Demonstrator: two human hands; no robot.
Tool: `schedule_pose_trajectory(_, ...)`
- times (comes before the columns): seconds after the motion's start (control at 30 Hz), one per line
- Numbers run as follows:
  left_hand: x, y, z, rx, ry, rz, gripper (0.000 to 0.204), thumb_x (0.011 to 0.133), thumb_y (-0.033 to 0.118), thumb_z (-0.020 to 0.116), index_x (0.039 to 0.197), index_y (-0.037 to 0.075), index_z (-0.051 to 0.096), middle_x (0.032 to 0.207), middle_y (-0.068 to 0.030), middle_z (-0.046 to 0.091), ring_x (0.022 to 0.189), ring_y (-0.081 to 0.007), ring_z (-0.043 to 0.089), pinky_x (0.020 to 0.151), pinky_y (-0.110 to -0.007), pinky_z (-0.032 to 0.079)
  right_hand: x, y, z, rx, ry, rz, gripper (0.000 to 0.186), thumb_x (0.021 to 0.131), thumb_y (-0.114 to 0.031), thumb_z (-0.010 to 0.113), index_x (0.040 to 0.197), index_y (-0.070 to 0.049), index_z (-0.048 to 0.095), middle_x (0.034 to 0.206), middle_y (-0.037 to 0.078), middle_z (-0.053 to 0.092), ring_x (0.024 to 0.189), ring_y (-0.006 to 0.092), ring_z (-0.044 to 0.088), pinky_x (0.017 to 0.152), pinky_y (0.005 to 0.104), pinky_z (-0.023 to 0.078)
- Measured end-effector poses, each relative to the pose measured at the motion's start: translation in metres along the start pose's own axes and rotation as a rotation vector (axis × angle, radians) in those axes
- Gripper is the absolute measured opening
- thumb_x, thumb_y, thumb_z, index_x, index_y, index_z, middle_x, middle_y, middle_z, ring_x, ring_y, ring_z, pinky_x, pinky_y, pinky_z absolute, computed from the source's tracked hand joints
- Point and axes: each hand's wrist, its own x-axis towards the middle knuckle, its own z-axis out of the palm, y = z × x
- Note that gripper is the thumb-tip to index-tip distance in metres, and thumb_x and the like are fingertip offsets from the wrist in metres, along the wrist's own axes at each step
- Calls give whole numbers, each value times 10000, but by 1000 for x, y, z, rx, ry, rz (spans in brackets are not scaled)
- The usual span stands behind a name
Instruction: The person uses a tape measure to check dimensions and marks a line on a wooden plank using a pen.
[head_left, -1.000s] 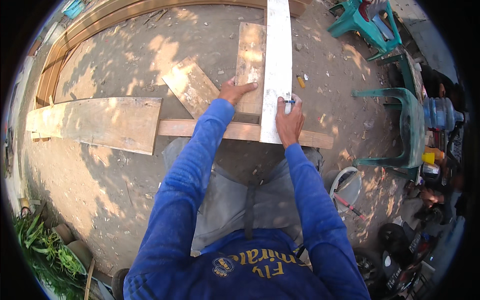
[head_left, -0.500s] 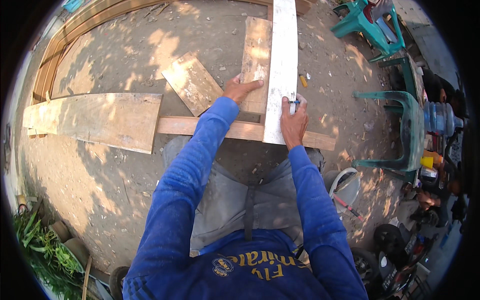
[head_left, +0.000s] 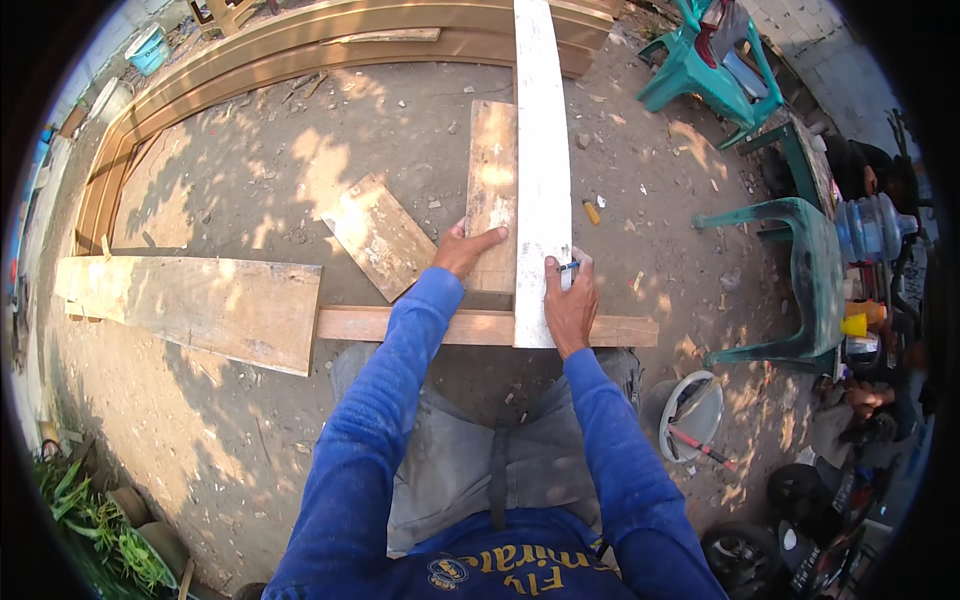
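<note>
A long white-painted plank [head_left: 543, 150] runs away from me, its near end lying across a narrow wooden beam [head_left: 420, 325]. Along its left side lies a bare brown board [head_left: 492, 185]. My left hand [head_left: 462, 250] is closed on that board's left edge near its close end, thumb on top. At the white plank's right edge, my right hand [head_left: 572, 305] pinches a small dark blue pen [head_left: 569, 266] while its thumb rests on the plank. A shorter loose board [head_left: 378, 235] lies slantwise on the ground left of my left hand.
A wide plank [head_left: 200, 310] rests over the beam's left part. Long brown frame timbers [head_left: 300, 45] border the far side. Right of me stand a bucket [head_left: 692, 415] with tools, green plastic chairs [head_left: 815, 280] and a water jug [head_left: 870, 230]. A yellow object [head_left: 592, 212] lies on the soil.
My view has tilted upward, so the boards and hands sit lower in the picture and more of the far timbers shows. Both hands keep about the same places on the boards.
</note>
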Motion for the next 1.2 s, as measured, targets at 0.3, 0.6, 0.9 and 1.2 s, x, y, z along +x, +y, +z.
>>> schedule_pose_trajectory(0.3,8,-7,-5,24,-17,-11,735,793,244,866,1359,-68,517,1218,-173,670,1065,-226,674,914,-318,553,-1,-1,1,15,-3,11,452,957,-303,663,1260,12,552,1036,265,702,966,412,690,855,458,514)
schedule_pose_trajectory(0.6,9,-9,-5,-63,-64,1,767,798,222,860,1381,-88,469,1214,-178,665,1060,-234,675,914,-325,554,0,-1,0,7,-17,29,452,961,-307,655,1262,15,553,1040,271,702,978,415,690,860,457,515)
schedule_pose_trajectory(0.9,6,-6,-3,-72,-34,-34,771,804,214,854,1392,-87,457,1213,-186,662,1055,-230,682,907,-321,561,-4,-2,-3,1,-26,25,460,967,-312,646,1262,27,547,1041,272,695,969,413,686,861,457,510)
schedule_pose_trajectory(1.2,5,-7,-5,-126,-36,-34,694,758,234,899,1305,-48,579,1176,-162,700,1016,-223,698,901,-323,562,-1,-3,-1,-12,-24,13,456,972,-314,636,1252,36,556,1044,280,695,978,413,690,866,461,512)
